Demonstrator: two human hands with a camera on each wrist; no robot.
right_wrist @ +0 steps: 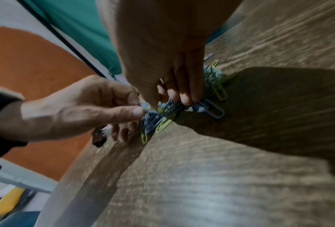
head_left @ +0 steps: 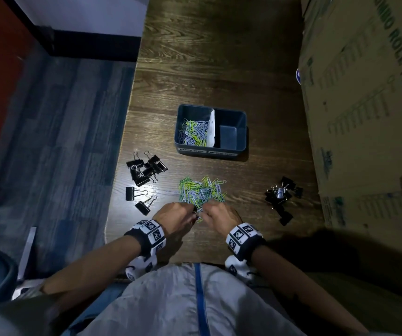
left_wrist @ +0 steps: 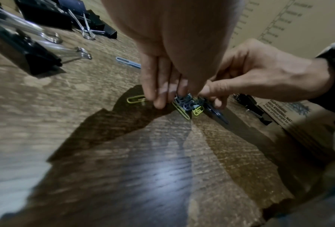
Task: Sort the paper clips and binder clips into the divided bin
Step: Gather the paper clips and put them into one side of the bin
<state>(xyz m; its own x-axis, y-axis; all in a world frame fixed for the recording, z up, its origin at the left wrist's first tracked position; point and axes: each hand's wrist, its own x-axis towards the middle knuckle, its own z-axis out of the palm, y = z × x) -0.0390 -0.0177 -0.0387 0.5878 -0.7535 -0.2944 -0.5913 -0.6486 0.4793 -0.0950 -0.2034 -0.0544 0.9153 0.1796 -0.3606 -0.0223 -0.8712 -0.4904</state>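
Head: one divided bin [head_left: 211, 149] far centre on the table [head_left: 219, 57]; left compartment holds paper clips [head_left: 193, 132], right one bare. Loose paper clip pile [head_left: 201, 191] near centre. Two binder clip groups: left group [head_left: 144, 177], roughly nine; right group [head_left: 282, 196], count unclear. Left hand [head_left: 174, 218] and right hand [head_left: 220, 217] meet at the pile's near edge.

Left wrist: both hands' fingers pinch one bunch of clips [left_wrist: 189, 104].

Right wrist: same shared pinch, blurred.

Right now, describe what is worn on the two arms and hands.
Both forearms are bare, no sleeves or gloves. The left hand and right hand each have a black wristband carrying white blocks printed with black square markers. A white marker block hangs under each wrist.
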